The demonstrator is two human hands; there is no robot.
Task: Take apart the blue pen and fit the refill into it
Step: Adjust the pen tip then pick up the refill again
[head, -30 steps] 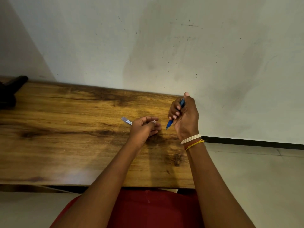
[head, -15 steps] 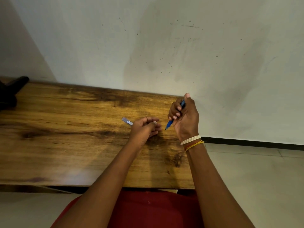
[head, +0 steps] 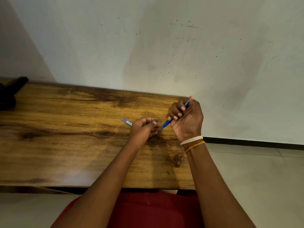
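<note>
Closest to where the person sits is a red garment [head: 148, 209] across the lap, with pale floor tiles [head: 255, 170] to the right. Above that runs the near edge of a wooden table [head: 65, 145], its top a warm brown with dark knots and streaks, pushed up against a scuffed white wall [head: 164, 46] with a black skirting strip [head: 255, 142] along its foot. At the far left end of the table sits a dark object [head: 9, 92], too cut off to make out.

Two bare forearms reach over the table. The left hand [head: 143, 129] is curled loosely, thumb and forefinger pinched together at the tip of the blue pen [head: 167, 123]; a slim clear refill packet [head: 126, 122] sticks out from behind that hand, lying towards the left, and I cannot tell whether the fingers hold it or it just rests on the wood. The right hand [head: 185, 119] is closed in a fist around the pen's barrel, the pen slanting from upper right down to lower left, above the table near its right end. Thread bands [head: 192, 143] circle the right wrist.

Counted: one pen, one refill packet, two hands, three wrist bands in white, red and yellow.
</note>
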